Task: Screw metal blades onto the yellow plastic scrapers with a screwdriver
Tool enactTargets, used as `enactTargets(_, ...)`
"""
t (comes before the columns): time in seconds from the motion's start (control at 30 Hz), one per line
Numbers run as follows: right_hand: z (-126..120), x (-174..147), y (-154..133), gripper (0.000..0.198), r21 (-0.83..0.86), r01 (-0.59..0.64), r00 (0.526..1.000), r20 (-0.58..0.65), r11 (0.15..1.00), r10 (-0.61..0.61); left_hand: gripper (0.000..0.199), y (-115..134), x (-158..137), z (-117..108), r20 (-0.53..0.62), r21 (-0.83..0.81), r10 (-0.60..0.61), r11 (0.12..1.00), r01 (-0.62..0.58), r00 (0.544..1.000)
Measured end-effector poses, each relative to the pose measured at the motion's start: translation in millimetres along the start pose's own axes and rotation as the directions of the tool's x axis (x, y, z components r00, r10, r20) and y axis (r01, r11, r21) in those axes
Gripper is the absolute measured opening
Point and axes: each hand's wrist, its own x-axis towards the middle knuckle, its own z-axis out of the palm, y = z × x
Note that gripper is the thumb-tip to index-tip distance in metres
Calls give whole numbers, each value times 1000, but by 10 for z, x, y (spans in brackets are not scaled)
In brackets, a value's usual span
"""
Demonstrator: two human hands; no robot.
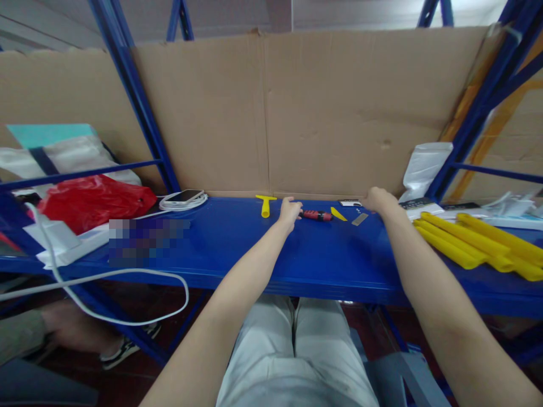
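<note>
My left hand is at the left end of a red-and-black screwdriver, its fingers closed around that end while the handle lies on the blue shelf. Left of this hand stands a yellow T-shaped plastic piece. My right hand is near the back of the shelf with its fingers curled; what they pinch, if anything, is hidden. Close to it lie a small white-and-black packet, a flat metal blade and tiny bits that may be screws. A pointed yellow piece sits beside the screwdriver's right end.
Several yellow tubes are piled at the right, near a white plastic bag. At the left are a phone on a coiled cable, a red bag and a power strip. Cardboard walls the back. A person's leg shows lower left.
</note>
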Motion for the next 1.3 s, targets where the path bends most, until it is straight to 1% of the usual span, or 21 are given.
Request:
enactTargets(0.03,69,-40,-58,39,-17,-45,999,-14,999,45,49,-5,4,2,0,-1,2,1000,-2,1000)
enactTargets(0.1,181,-120,-135,41,-52,-52,999,4,997,52,49,-17,14,7,1,-8,8,1000,-8,1000)
enactTargets(0.17,240,-175,-156,42,-67,-31,999,13,997,32,49,-29,26,11,4,-12,16,1000,-15,1000)
enactTargets(0.27,254,-186,-110,44,-60,-35,998,55,998,38,48,-42,39,12,2,-6,25,1000,-25,1000)
enactTargets(0.47,259,-88,53,47,-42,-69,988,137,997,75,47,-39,28,7,5,10,31,999,-31,1000)
enactTargets(0.67,313,-29,115,54,-36,-76,989,127,996,80,45,-47,27,5,-1,7,56,998,-56,998)
enactTargets(0.83,379,-17,87,57,-42,-88,981,172,995,94,45,-56,50,25,2,42,54,998,-54,999)
enactTargets(0.9,407,-12,80,55,-48,-77,982,167,996,84,43,-61,74,13,1,102,71,992,-71,997)
enactTargets(0.97,420,-9,78,53,-57,-73,981,174,996,82,40,-70,110,-31,-22,224,148,964,-140,989)
enactTargets(1.0,419,-10,79,52,-62,-77,978,188,995,87,39,-76,130,-67,-39,331,229,921,-204,973)
enactTargets(1.03,411,-13,81,50,-65,-79,974,207,995,91,40,-83,152,-110,-47,457,308,853,-254,950)
enactTargets(1.07,399,-19,86,47,-68,-78,968,233,995,92,42,-91,173,-158,-80,576,366,776,-256,927)
enactTargets(1.1,383,-25,94,43,-70,-76,961,262,995,92,45,-101,193,-208,-123,663,397,715,-222,910)
enactTargets(1.13,365,-33,104,39,-71,-70,954,287,995,88,49,-113,212,-257,-170,716,407,677,-171,898)
enactTargets(1.17,346,-41,116,35,-69,-63,948,308,996,81,54,-127,230,-304,-215,744,405,657,-120,889)
enactTargets(1.23,315,-54,145,31,-59,-57,944,323,997,73,65,-160,264,-381,-302,757,377,653,-21,876)
enactTargets(1.3,296,-59,173,33,-43,-66,949,307,997,76,70,-196,295,-434,-334,755,326,655,43,884)
